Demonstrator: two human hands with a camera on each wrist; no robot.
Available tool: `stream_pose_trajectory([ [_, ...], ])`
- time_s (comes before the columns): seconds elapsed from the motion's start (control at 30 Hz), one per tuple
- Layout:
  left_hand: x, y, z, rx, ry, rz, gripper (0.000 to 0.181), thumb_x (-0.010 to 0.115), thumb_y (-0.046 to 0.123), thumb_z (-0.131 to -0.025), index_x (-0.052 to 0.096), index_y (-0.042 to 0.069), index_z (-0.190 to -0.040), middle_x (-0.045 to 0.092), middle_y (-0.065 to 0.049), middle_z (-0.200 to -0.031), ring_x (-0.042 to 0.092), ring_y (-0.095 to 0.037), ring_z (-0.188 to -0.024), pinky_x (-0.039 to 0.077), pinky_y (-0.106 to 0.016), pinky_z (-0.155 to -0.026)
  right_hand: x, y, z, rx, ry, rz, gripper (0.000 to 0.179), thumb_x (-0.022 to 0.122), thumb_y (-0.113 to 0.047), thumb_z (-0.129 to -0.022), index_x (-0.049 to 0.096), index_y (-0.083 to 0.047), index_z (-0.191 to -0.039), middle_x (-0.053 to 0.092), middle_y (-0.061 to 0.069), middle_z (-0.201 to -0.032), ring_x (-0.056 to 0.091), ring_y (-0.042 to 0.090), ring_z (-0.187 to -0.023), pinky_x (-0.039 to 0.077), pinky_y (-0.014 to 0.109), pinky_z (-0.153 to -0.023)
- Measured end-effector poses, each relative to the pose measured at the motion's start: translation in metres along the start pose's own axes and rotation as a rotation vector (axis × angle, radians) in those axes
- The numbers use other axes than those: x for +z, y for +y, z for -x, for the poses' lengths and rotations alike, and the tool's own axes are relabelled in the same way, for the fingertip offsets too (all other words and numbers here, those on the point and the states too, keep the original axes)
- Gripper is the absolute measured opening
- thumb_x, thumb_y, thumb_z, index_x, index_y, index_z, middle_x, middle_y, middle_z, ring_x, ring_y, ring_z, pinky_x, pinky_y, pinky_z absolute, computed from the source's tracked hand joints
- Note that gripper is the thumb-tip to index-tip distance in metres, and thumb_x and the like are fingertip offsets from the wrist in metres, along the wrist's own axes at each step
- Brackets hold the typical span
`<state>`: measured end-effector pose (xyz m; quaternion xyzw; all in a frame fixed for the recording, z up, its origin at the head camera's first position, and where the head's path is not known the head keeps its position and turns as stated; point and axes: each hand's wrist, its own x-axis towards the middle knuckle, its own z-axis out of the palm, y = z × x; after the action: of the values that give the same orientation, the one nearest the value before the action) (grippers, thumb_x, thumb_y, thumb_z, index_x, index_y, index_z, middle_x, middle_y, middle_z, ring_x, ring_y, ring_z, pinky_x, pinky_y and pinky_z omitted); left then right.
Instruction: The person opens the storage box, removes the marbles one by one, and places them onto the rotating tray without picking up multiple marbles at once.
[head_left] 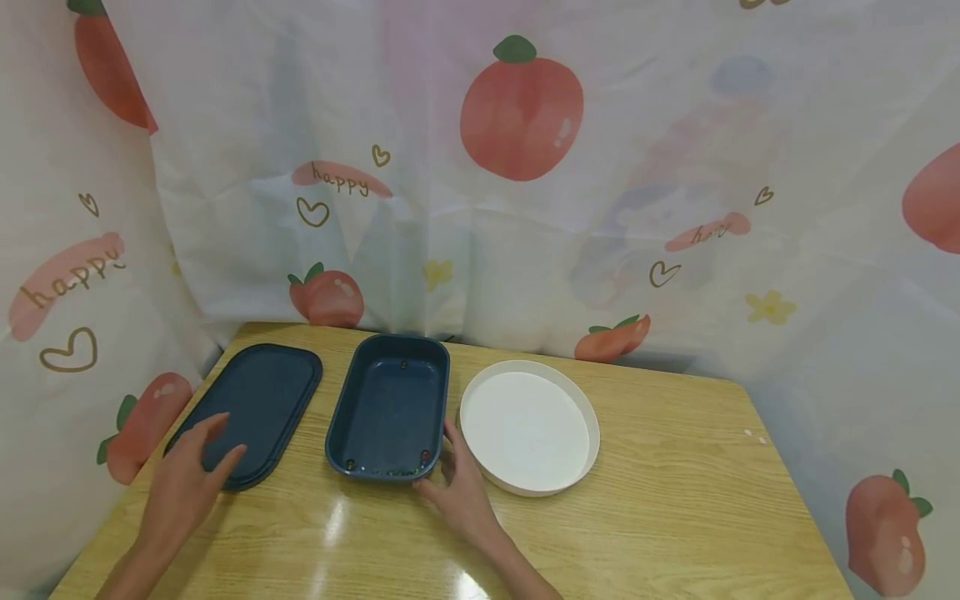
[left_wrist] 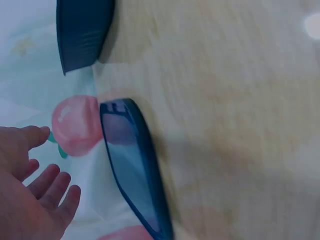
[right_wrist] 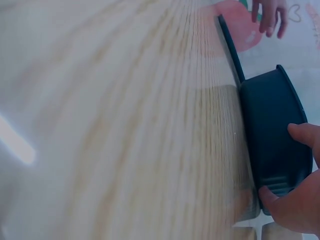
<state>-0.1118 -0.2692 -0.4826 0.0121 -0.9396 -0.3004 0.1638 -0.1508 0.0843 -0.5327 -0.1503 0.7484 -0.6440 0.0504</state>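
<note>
Head view: right hand (head_left: 463, 493) grips a navy, rectangular, plastic-looking tub (head_left: 390, 412) at its near-right corner; left hand (head_left: 180, 477), farther off, spreads empty.

A table (head_left: 675, 475) stood in the lower half, bearing a lid (head_left: 262, 400) at lower left, a box (head_left: 390, 408) near lower centre and a tray (head_left: 525, 429) to its right.

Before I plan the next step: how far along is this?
Looks done: the lid is off, lying beside the box. In hand: the right hand touches the box's near right corner; the left hand hovers over the lid. Perhaps left: covering the box, which stands open with small bits inside.
</note>
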Motion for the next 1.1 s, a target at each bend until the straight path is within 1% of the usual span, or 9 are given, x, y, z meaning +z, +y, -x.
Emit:
stream_pose_trajectory([
  [0.17,0.006,0.012,-0.008,0.120,0.045,0.056,0.055,0.078,0.006,-0.086,0.054,-0.005,-0.134,0.059,-0.027,-0.123,0.058,-0.044,-0.107,0.049,-0.059,-0.078,-0.002,-0.001,-0.001,-0.009,0.004,0.031,0.095,0.075,-0.001,-0.082,0.021,-0.014,-0.160,0.027,0.015,-0.159,0.045,0.036,-0.134,0.035,0.048,-0.109],
  [0.23,0.009,0.014,-0.011,0.155,0.051,0.062,0.054,0.079,0.006,-0.085,0.055,-0.003,-0.133,0.061,-0.024,-0.123,0.059,-0.042,-0.107,0.049,-0.058,-0.078,-0.002,-0.003,-0.001,-0.016,0.006,0.047,0.094,0.075,-0.001,-0.082,0.022,-0.013,-0.160,0.029,0.015,-0.159,0.046,0.035,-0.134,0.037,0.047,-0.109],
  [0.33,0.015,0.017,-0.014,0.191,0.039,0.071,0.053,0.079,0.005,-0.085,0.056,-0.002,-0.133,0.061,-0.022,-0.123,0.059,-0.040,-0.108,0.049,-0.057,-0.079,-0.003,-0.005,-0.001,-0.013,0.006,0.064,0.094,0.075,-0.002,-0.083,0.023,-0.014,-0.160,0.030,0.014,-0.158,0.049,0.032,-0.132,0.038,0.045,-0.108],
  [0.53,0.026,0.026,-0.019,0.216,-0.005,0.099,0.051,0.078,0.004,-0.086,0.057,0.000,-0.132,0.062,-0.020,-0.125,0.059,-0.038,-0.111,0.050,-0.056,-0.083,-0.004,-0.003,-0.001,-0.018,0.011,0.068,0.093,0.076,-0.004,-0.082,0.024,-0.012,-0.159,0.032,0.017,-0.157,0.048,0.035,-0.132,0.038,0.047,-0.108],
  [0.77,0.036,0.041,-0.026,0.258,-0.055,0.144,0.049,0.078,0.008,-0.087,0.059,0.002,-0.132,0.065,-0.016,-0.123,0.061,-0.034,-0.109,0.052,-0.052,-0.082,-0.005,-0.002,0.001,-0.021,0.004,0.062,0.092,0.076,-0.004,-0.083,0.025,-0.012,-0.159,0.034,0.016,-0.156,0.049,0.034,-0.131,0.038,0.047,-0.108],
  [0.8,0.037,0.044,-0.027,0.263,-0.065,0.160,0.048,0.077,0.007,-0.088,0.059,0.003,-0.132,0.065,-0.015,-0.123,0.062,-0.033,-0.110,0.052,-0.051,-0.083,-0.005,-0.007,0.002,-0.023,0.004,0.055,0.091,0.076,-0.002,-0.083,0.025,-0.011,-0.158,0.033,0.018,-0.156,0.049,0.036,-0.131,0.037,0.049,-0.108],
  [0.97,0.046,0.055,-0.034,0.297,-0.115,0.203,0.048,0.077,0.006,-0.087,0.059,0.001,-0.132,0.065,-0.016,-0.124,0.062,-0.033,-0.110,0.053,-0.050,-0.085,-0.005,-0.008,0.003,-0.025,0.002,0.051,0.090,0.077,-0.005,-0.084,0.025,-0.010,-0.158,0.033,0.019,-0.156,0.048,0.038,-0.132,0.036,0.049,-0.109],
  [1.07,0.051,0.061,-0.038,0.298,-0.164,0.244,0.049,0.076,0.004,-0.088,0.058,0.001,-0.133,0.063,-0.017,-0.126,0.061,-0.034,-0.112,0.052,-0.050,-0.088,-0.006,-0.005,0.002,-0.014,-0.001,0.051,0.089,0.078,-0.010,-0.086,0.026,-0.012,-0.158,0.033,0.016,-0.157,0.047,0.035,-0.133,0.035,0.047,-0.110],
  [1.1,0.053,0.063,-0.039,0.297,-0.180,0.256,0.049,0.075,0.004,-0.088,0.058,0.001,-0.134,0.063,-0.017,-0.127,0.061,-0.034,-0.113,0.051,-0.050,-0.089,-0.006,-0.006,0.002,-0.020,0.001,0.045,0.087,0.077,-0.011,-0.087,0.026,-0.011,-0.158,0.033,0.017,-0.156,0.046,0.036,-0.133,0.035,0.048,-0.110],
])
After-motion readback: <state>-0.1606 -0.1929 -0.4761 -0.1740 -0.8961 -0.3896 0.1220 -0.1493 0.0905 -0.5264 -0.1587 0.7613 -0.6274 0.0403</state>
